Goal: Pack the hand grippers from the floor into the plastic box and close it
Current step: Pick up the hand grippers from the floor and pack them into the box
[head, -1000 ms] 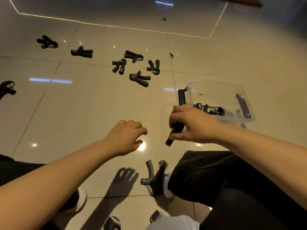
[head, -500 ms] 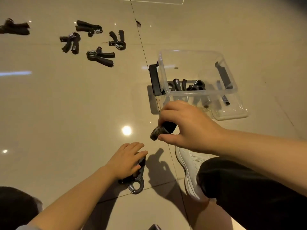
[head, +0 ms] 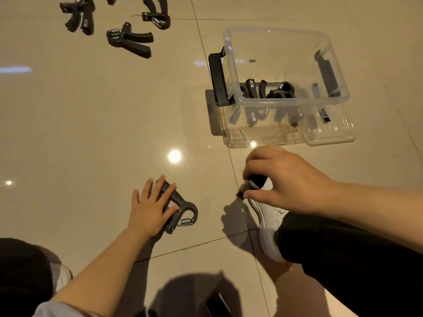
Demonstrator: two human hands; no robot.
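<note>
The left hand (head: 150, 208) is closing on 1 gripper (head: 179, 210) on the near floor, while the right hand (head: 278, 181), nearer the open box (head: 231, 56) just beyond, is clutching another (head: 253, 183).

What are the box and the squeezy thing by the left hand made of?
The box looks like clear, glossy plastic: you see grippers through its walls. The gripper under the left hand looks like matte black plastic or rubber, and its shiny coiled spring is probably metal.
</note>
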